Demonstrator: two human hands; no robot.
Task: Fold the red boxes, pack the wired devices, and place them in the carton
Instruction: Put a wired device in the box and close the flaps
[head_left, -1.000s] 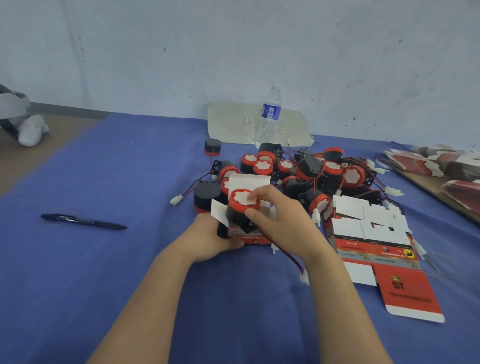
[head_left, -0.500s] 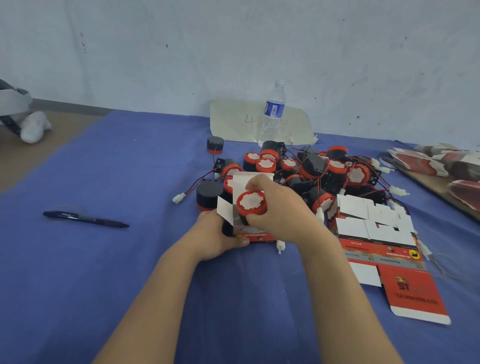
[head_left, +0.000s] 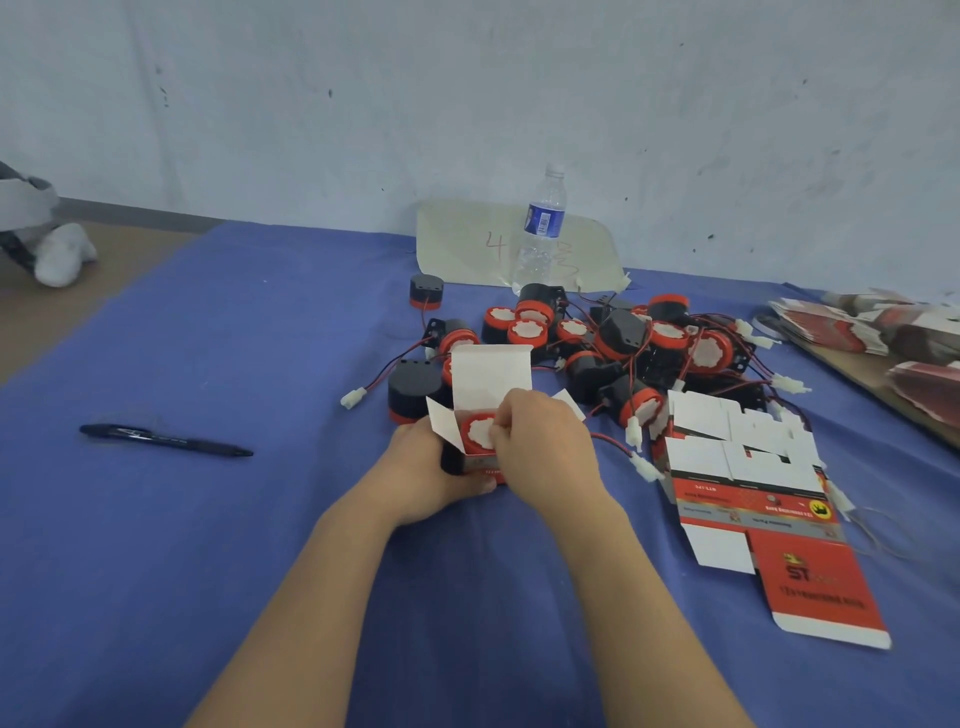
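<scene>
Where wired devices (head_left: 623, 343) pile, blue cloth (head_left: 218, 571) meets a scuffed wall (head_left: 467, 93).

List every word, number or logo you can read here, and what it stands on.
"4", red, on the pale sheet behind the water bottle.
"ST" on the flat red box blank.
Smaller print on that blank, the held red box and the bottle label: too blurred to read.

The red box (head_left: 480, 467) stood upright on the tabletop (head_left: 234, 545), its white top flap raised. A wired device (head_left: 478, 432), black with a red-and-white face, sat in the opening. More devices (head_left: 618, 338) lay heaped behind it, with unfolded box blanks (head_left: 753, 504) to the right.
</scene>
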